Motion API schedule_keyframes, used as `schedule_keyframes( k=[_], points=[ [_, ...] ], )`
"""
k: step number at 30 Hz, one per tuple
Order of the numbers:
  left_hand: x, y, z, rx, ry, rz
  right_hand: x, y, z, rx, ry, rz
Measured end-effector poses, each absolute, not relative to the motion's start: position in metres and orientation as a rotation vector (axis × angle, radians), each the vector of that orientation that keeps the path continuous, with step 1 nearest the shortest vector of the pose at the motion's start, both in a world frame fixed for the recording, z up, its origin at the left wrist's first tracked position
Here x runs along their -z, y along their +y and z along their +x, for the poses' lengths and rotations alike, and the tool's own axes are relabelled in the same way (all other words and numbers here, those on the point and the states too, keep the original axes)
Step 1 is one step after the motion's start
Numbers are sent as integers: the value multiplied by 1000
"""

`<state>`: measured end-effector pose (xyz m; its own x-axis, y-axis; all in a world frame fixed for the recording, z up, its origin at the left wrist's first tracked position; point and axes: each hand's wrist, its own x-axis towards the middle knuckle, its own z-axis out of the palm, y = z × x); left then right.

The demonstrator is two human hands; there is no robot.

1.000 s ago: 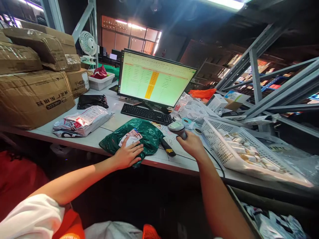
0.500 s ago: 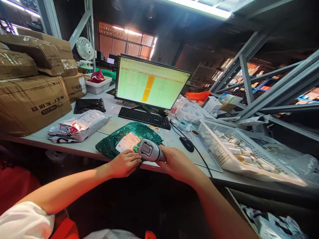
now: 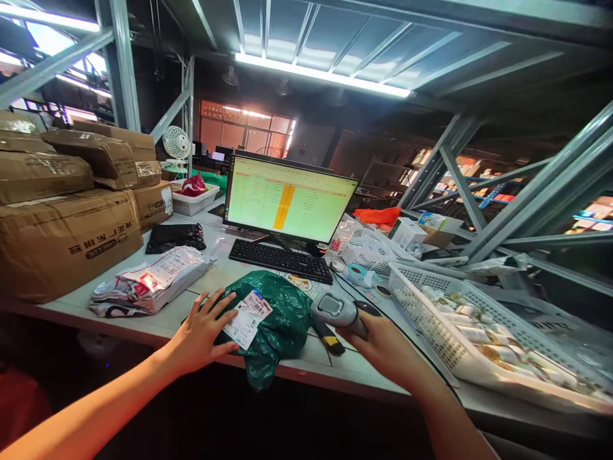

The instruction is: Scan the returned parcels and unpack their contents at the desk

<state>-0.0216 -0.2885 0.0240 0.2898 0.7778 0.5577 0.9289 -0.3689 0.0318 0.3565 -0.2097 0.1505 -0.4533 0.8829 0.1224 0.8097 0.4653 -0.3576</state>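
Note:
A green plastic parcel bag [image 3: 282, 319] lies at the front edge of the desk, one loose end hanging over it. On its top is a white shipping label [image 3: 248, 319] with a barcode. My left hand [image 3: 204, 329] rests on the bag's left side with fingers spread, its fingertips by the label. To the right of the bag, my right hand [image 3: 378, 342] grips a grey barcode scanner [image 3: 335, 311] by the handle, its head towards the bag. Between bag and scanner lies a yellow and black utility knife [image 3: 330, 338], partly hidden.
A grey-white parcel [image 3: 153, 281] and a black bag [image 3: 175, 237] lie left, before stacked cardboard boxes [image 3: 62, 243]. Behind are a keyboard [image 3: 280, 259] and a lit monitor [image 3: 287, 198]. A white basket [image 3: 431, 326] of small bottles stands right, near a mouse [image 3: 366, 306].
My left hand has shifted left and spread over the bag. The scanner has moved right, off the bag, in my right hand. The bag has turned, and the utility knife has come into view.

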Motion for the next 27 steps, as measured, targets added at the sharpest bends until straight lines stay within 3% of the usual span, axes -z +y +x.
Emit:
schedule_keyframes(
  k=[7, 20, 27],
  points=[
    [-34, -271, -5, 826, -2007, -2022, -177, -280, 321, -442, -2711, -1361],
    [-26, -275, -10, 896, -1845, -2063, -175, -277, 306, -445, -2816, -1341],
    [-50, -265, 4, 917, -1737, -2124, -166, -272, 302, -373, -2822, -1338]
  ],
)
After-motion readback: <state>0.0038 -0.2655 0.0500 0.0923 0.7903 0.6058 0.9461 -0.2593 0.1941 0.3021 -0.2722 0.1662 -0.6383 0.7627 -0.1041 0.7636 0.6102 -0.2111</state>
